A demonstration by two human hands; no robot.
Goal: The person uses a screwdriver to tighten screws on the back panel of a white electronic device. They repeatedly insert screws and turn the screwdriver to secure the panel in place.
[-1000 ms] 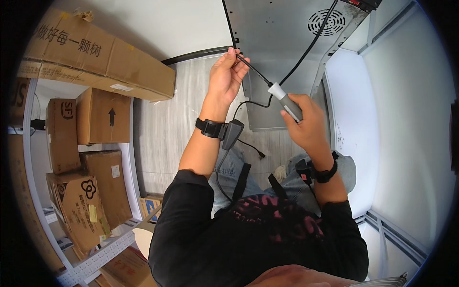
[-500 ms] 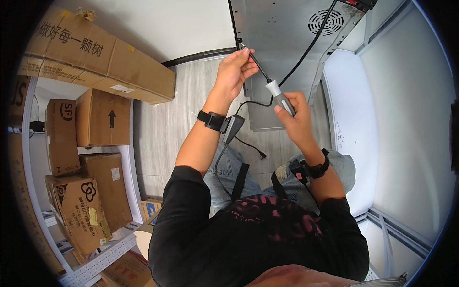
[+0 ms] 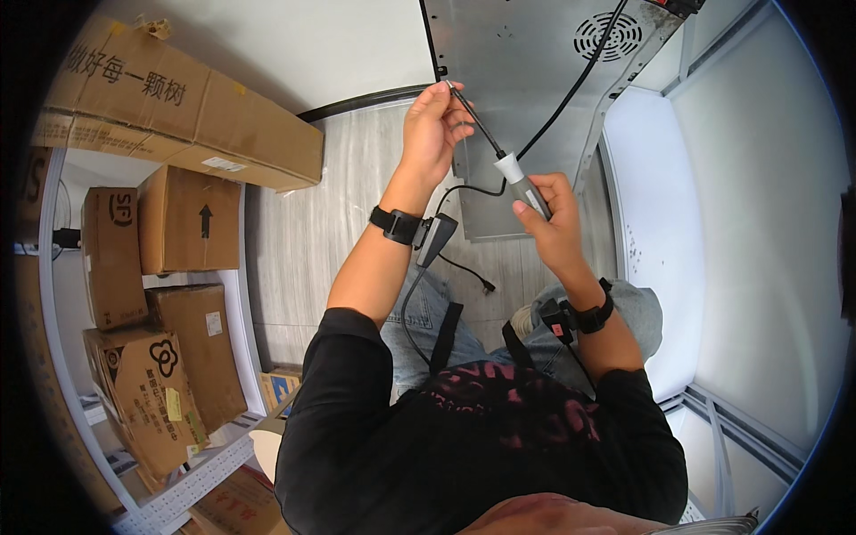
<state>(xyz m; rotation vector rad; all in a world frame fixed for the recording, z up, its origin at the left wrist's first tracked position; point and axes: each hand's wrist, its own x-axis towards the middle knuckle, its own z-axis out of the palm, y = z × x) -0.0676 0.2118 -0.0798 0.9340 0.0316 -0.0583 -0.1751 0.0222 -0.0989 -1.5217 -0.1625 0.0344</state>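
My right hand (image 3: pixel 555 223) is closed around the grey and white handle of a screwdriver (image 3: pixel 507 163). Its dark shaft slants up and left, away from me. Near the tip, the thumb and forefinger of my left hand (image 3: pixel 430 134) pinch the shaft's end, the other fingers loosely curled. A small bright bit shows at the tip, too small to tell whether it is a screw. The tip lies close to the left edge of a grey metal panel (image 3: pixel 526 98), which has small holes along its edges and a round vent.
A black cable (image 3: pixel 566 102) runs down across the panel; a plug (image 3: pixel 488 286) hangs above the floor. Cardboard boxes (image 3: pixel 192 218) fill a white shelf at left, and a long carton (image 3: pixel 201 98) lies above them. A white wall (image 3: pixel 758 205) stands at right.
Both hands keep their hold on the screwdriver. The tip and my left fingers have shifted slightly up and left. The view has moved a little over the panel.
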